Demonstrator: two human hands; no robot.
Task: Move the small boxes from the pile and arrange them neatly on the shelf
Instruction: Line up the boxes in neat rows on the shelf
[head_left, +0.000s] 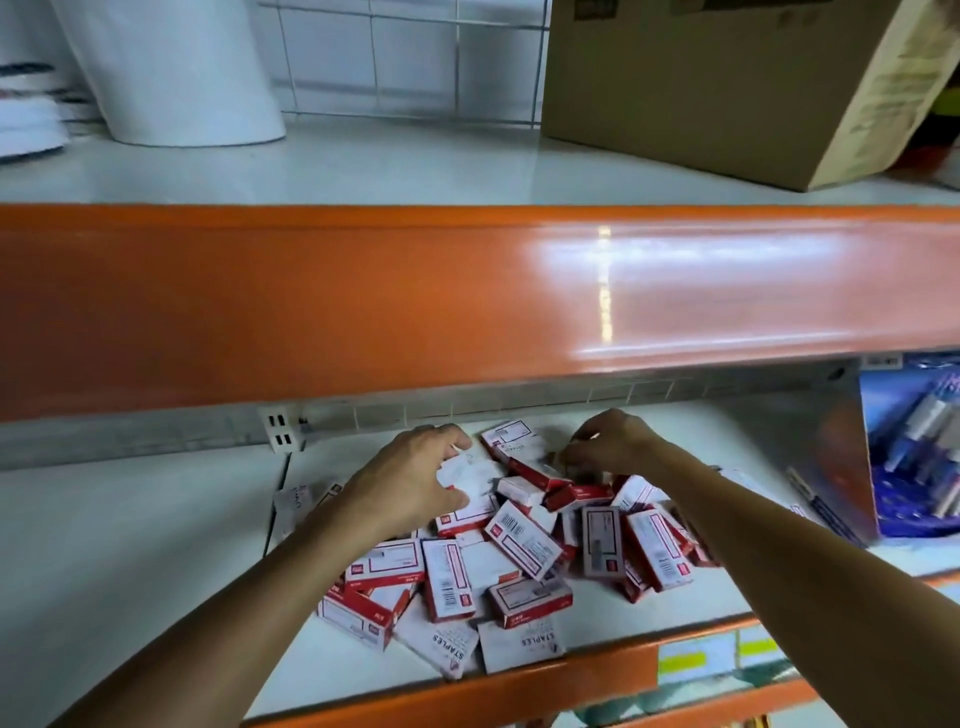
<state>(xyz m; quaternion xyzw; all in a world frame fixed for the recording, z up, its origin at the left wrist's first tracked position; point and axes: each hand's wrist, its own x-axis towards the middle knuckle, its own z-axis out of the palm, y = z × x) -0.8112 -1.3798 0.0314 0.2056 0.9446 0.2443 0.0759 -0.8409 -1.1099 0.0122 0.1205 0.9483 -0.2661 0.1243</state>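
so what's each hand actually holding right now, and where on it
The left hand grips a small white box at the back of the pile, fingers curled over its top edge. The right hand pinches something small at its fingertips; too blurred to identify.

left hand (415, 480) gripped a box atop pile (498, 561) | right hand (610, 441) pinched a box behind pile | pile on shelf (130, 545)

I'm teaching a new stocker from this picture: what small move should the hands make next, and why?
Probably lift out the box under the left hand and set it on the bare shelf to the left. The boxes lie jumbled at all angles, no neat row shows, and the right hand is busy at the pile's far side.
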